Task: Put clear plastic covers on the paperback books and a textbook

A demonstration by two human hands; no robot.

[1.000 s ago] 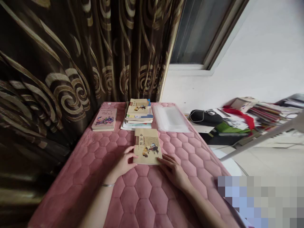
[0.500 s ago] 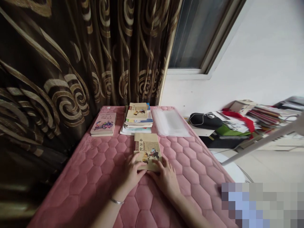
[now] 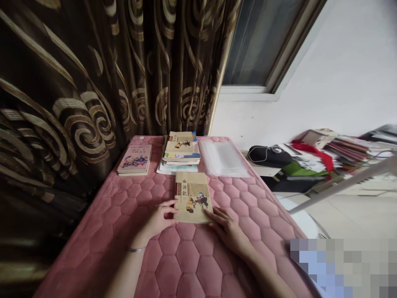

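Currently, left hand (image 3: 159,219), fingers spread, touches left edge of beige book (image 3: 192,198); right hand (image 3: 228,231), fingers slightly apart, touches its lower right corner.

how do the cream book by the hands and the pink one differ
The title runs downward on the cream book, across on the pink book. The left hand and right hand touch the cream book; neither touches the pink book. Both lie closed, illustrated covers up.

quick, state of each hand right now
Left hand: open, touching the left edge of the nearest book.
Right hand: open, touching its lower right corner.
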